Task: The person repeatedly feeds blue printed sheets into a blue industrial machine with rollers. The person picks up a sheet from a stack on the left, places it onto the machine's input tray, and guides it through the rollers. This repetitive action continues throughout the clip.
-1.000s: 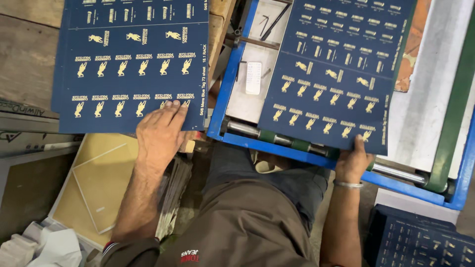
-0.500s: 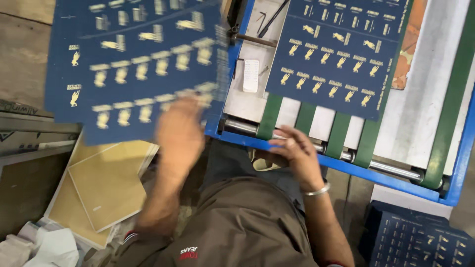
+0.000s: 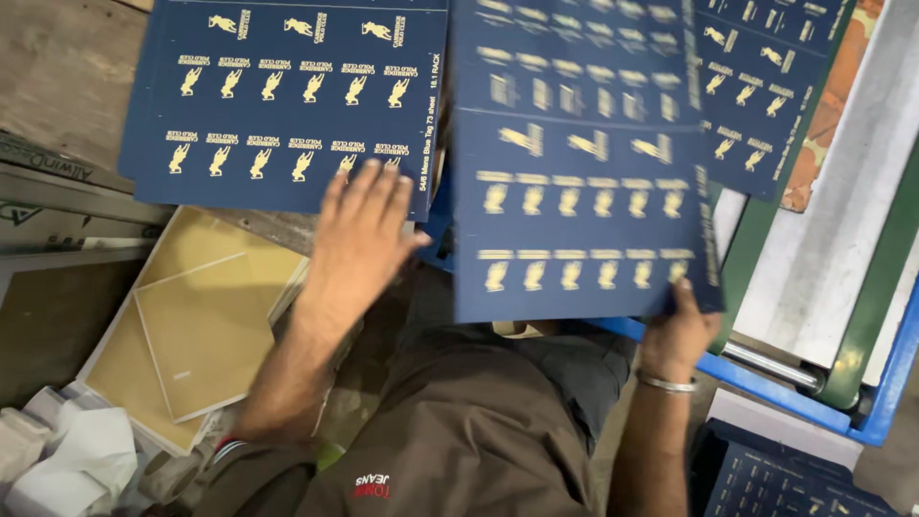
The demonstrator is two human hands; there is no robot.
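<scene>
Left of the blue metal machine frame, a stack of dark blue card sheets printed with rows of gold figures lies flat on a worn wooden surface. Below that stack, yellow-tan square boards sit piled beside crumpled white paper. The left hand rests on the stack's near edge, fingers spread and flat, gripping nothing. Over the frame's left end, the right hand pinches the bottom corner of a blurred dark blue printed sheet. Green belts cross the frame.
</scene>
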